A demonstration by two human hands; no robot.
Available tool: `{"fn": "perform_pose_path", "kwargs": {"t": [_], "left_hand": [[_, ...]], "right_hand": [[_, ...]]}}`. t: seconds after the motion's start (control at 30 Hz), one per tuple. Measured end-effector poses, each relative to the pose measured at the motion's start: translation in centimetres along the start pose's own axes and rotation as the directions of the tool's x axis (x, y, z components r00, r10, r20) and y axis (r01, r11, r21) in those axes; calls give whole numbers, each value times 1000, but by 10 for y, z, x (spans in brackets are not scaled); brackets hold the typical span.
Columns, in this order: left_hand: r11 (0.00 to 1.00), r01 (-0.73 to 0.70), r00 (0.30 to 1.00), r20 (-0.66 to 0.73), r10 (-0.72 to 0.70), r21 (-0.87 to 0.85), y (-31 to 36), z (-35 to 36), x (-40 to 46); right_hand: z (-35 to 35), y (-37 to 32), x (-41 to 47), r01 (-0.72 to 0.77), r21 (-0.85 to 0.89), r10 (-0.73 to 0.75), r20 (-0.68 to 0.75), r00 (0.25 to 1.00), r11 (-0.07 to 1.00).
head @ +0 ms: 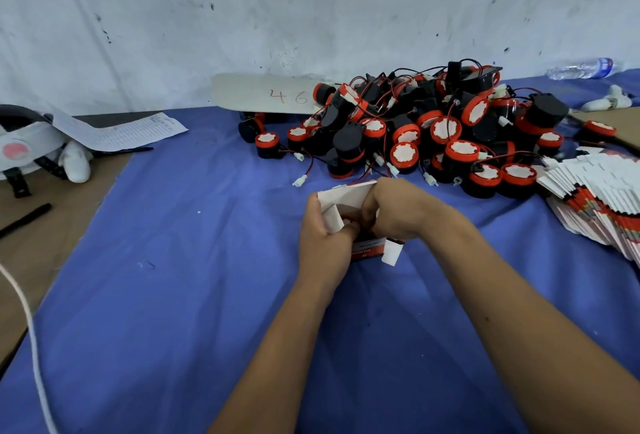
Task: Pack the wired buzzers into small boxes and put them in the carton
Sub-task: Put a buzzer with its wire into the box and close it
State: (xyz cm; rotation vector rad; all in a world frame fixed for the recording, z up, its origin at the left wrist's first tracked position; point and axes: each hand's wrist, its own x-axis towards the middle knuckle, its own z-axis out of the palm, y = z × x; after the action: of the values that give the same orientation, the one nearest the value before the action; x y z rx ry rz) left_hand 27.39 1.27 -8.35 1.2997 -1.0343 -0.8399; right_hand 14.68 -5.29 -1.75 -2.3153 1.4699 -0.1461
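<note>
Step in hand: one small box is being filled or closed, held above the blue cloth that covers the table.
Left hand: fingers curled round the left side of the box, thumb against its white flap.
Right hand: curled over the open top of the box, fingertips tucked down inside (whether they are pushing a buzzer in or folding a flap I cannot tell).
Box state: top flaps open, and a white flap hangs loose at the lower right end, so it is not closed at either end.
Buzzer in the box: a bit of red shows at the opening; most likely a buzzer, but it is largely hidden by the fingers.
Left to pack: a big pile of buzzers, black and red with thin wires and white plugs, lies just beyond the hands, touching nothing packed.
Spare boxes: a fanned stack of flat boxes sits at the right edge, still unfolded.
Carton: not in view, and no finished boxes show anywhere.
Progress, as a judgement: early or midway at best; the bulk of the work remains.
</note>
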Motion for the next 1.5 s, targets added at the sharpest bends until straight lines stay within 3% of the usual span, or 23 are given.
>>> {"fn": "perform_pose_path", "kwargs": {"t": [0.13,0.27,0.43,0.6,0.67,0.83,0.97,1.07,1.27,1.5], "left_hand": [[1000,8,1000,-13,-8,-3,-2,1,0],[1000,-11,1000,-26,11,4,-2,2,-1],[1000,-11,999,-32,11,-1,-4,3,-1],[999,-24,998,-51,26,28,-5,5,1],[999,-39,997,-58,40,26,-5,6,1],[999,-44,998,-37,45,16,-5,7,1],[999,-47,998,-45,47,-6,-2,8,1],[999,-52,998,-40,52,-11,-1,8,0],[998,-59,997,-41,60,13,-5,7,1],[925,-317,931,-115,346,209,-2,10,-7]], "right_hand": [[-2,6,-4,53,44,-55,38,998,998],[-12,7,-10,118,21,-120,168,978,993],[-15,6,-22,72,-47,-58,260,964,996],[-12,6,-31,76,-130,-41,258,965,989],[-12,8,-34,94,-152,-59,222,973,984],[-2,12,-40,166,-15,-166,44,985,986],[9,14,-43,242,-56,-247,-148,958,969],[18,21,-49,288,21,-266,-320,909,958],[30,21,-49,248,306,-87,-456,886,919],[42,18,-41,310,209,-142,-570,809,928]]}}
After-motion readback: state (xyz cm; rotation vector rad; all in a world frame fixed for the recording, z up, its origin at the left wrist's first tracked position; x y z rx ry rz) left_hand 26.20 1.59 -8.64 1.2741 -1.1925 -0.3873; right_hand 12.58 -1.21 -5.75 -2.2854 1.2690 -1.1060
